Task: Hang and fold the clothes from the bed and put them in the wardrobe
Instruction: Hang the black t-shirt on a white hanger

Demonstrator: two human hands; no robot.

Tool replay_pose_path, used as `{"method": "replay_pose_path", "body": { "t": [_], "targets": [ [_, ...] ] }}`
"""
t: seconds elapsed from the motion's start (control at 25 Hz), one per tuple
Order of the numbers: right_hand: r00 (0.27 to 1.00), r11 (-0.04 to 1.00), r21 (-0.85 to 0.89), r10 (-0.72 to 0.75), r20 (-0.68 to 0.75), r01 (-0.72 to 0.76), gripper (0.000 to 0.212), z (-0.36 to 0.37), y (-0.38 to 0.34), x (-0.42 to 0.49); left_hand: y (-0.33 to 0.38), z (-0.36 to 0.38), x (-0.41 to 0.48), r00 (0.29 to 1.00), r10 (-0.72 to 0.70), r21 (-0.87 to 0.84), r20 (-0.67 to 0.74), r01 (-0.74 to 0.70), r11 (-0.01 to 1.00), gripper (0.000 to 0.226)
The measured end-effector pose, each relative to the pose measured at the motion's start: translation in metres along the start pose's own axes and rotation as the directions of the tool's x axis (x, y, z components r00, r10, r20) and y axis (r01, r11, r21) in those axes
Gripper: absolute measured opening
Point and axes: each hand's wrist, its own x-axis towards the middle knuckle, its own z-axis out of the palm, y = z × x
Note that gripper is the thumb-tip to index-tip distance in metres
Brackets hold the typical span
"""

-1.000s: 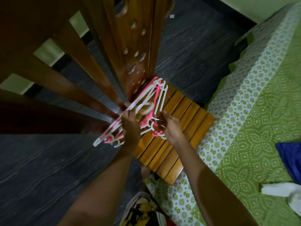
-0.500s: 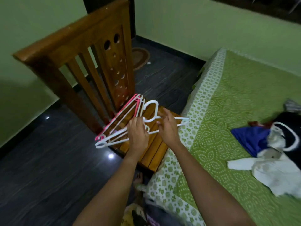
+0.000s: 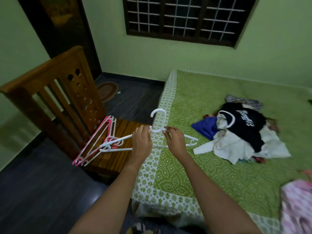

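Judging handling first: clothes pile [image 3: 236, 137], on the bed well right of and beyond my right hand [image 3: 174, 141], looks soft, limp and tangled; I'd lift each piece by collar or shoulders. Hanger bundle [image 3: 99, 141], pink and white, lies on the chair seat left of my left hand [image 3: 142, 141]; probably light and rigid, with hooks that snag. Can't tell if it's hooked into the one I hold. White hanger [image 3: 157, 129] is up between both hands, hook upward, thin slick plastic. Left hand grips its shoulder, right hand pinches just beside the neck. Best hold is the neck.

Room: green walls, barred window [image 3: 182, 19] far ahead. Dark floor [image 3: 42, 191] below left hand. Bed [image 3: 194, 174] under right hand, soft green patterned cover. Wooden chair [image 3: 55, 78] left of left hand. No wardrobe seen.
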Motion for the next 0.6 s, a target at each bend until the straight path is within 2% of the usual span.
{"method": "replay_pose_path", "body": {
  "t": [0.16, 0.36, 0.48, 0.6],
  "targets": [
    [0.998, 0.997, -0.050, 0.051, -0.046, -0.053, 0.034, -0.036, 0.020, -0.005, 0.029, 0.017, 0.006, 0.997, 0.073, -0.056, 0.023, -0.071, 0.996, 0.037],
    [0.991, 0.990, -0.109, 0.074, -0.115, -0.086, 0.022, -0.063, 0.038, -0.009, 0.050, 0.036, 0.009, 0.987, 0.147, -0.112, 0.059, -0.140, 0.984, 0.030],
    [0.975, 0.985, -0.121, 0.098, -0.199, -0.124, 0.020, -0.074, 0.051, -0.007, 0.055, 0.051, 0.017, 0.979, 0.160, -0.169, 0.124, -0.138, 0.976, 0.042],
    [0.972, 0.984, -0.091, 0.132, -0.197, -0.152, 0.023, -0.085, 0.065, -0.004, 0.065, 0.068, 0.026, 0.973, 0.156, -0.262, 0.171, -0.108, 0.959, 0.029]
  ]
}}
